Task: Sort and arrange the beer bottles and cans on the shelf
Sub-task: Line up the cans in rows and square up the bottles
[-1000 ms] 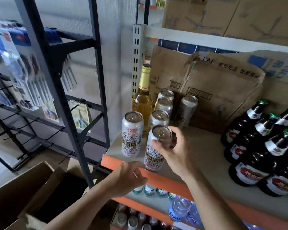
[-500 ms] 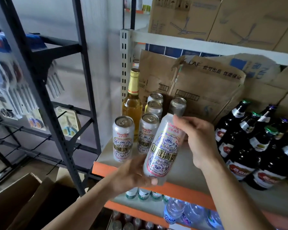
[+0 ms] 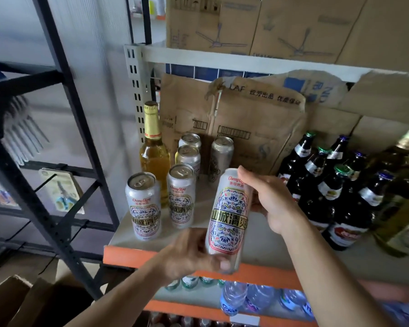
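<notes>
- The sorting looks partly done, in my judgement: five cans stand upright at the left end of the shelf [image 3: 281,251], two patterned ones in front, [image 3: 144,208] and [image 3: 181,195], and three plainer silver ones behind, [image 3: 187,156], [image 3: 189,140] and [image 3: 222,153].
- A clear bottle of golden beer [image 3: 154,152] stands just beside the cans, against the slotted upright [image 3: 134,95].
- The dark bottles [image 3: 335,192] are clustered at the right end, well apart from the cans, with a greenish bottle [image 3: 401,192] leaning at the far right edge.
- One patterned can [image 3: 228,220] is off the shelf, held tilted in the air above the orange front edge, label toward the camera.
- The left hand [image 3: 189,253] has its grip closed under the base of that can; the right hand [image 3: 269,201] wraps its upper side, so both are grasping the same can.
- What seems left: setting this can upright, probably on the bare patch right of the front pair, and squaring the rows.
- As for containers, crumpled cardboard boxes [image 3: 246,119] fill the back of the shelf; their contents cannot be seen.
- Closed cartons [image 3: 281,24] printed with ceiling fans sit on the shelf above.
- An open cardboard box [image 3: 21,300] lies on the floor at lower left; its inside is too dark to tell.
- The lower shelf holds water bottles [image 3: 246,298].
</notes>
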`<act>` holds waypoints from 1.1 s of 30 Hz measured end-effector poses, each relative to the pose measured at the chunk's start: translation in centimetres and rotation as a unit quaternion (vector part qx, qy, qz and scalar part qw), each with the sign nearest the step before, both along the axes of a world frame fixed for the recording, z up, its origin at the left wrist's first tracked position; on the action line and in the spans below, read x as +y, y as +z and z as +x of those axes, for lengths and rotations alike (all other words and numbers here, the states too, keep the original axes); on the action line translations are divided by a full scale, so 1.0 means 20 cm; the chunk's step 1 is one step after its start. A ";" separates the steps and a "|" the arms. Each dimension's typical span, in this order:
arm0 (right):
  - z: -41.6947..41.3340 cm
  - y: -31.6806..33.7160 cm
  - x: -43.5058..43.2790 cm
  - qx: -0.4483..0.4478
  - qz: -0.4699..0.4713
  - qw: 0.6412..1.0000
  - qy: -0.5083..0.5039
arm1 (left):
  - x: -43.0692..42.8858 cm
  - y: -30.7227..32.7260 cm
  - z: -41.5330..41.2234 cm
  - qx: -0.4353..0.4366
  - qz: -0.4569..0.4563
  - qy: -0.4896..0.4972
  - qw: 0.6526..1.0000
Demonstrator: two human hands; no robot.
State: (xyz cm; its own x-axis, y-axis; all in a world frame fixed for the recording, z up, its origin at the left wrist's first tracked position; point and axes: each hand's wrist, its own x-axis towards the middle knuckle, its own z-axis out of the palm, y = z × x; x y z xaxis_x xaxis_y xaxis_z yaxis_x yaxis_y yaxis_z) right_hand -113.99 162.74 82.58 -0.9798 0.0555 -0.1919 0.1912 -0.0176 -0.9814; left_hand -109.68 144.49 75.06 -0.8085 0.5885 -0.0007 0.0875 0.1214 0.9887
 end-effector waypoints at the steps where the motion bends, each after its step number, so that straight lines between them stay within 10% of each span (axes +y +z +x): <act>1: -0.01 0.00 0.01 0.000 -0.003 1.000 0.002 | 0.01 0.01 -0.01 0.000 0.006 -0.004 1.000; 20: -0.19 -0.05 0.16 0.000 0.091 0.988 0.128 | 0.16 -0.06 -0.13 -0.017 0.012 0.068 0.997; 33: -0.34 -0.08 0.25 0.003 0.005 1.000 0.013 | 0.21 -0.13 -0.28 -0.077 0.025 0.087 0.993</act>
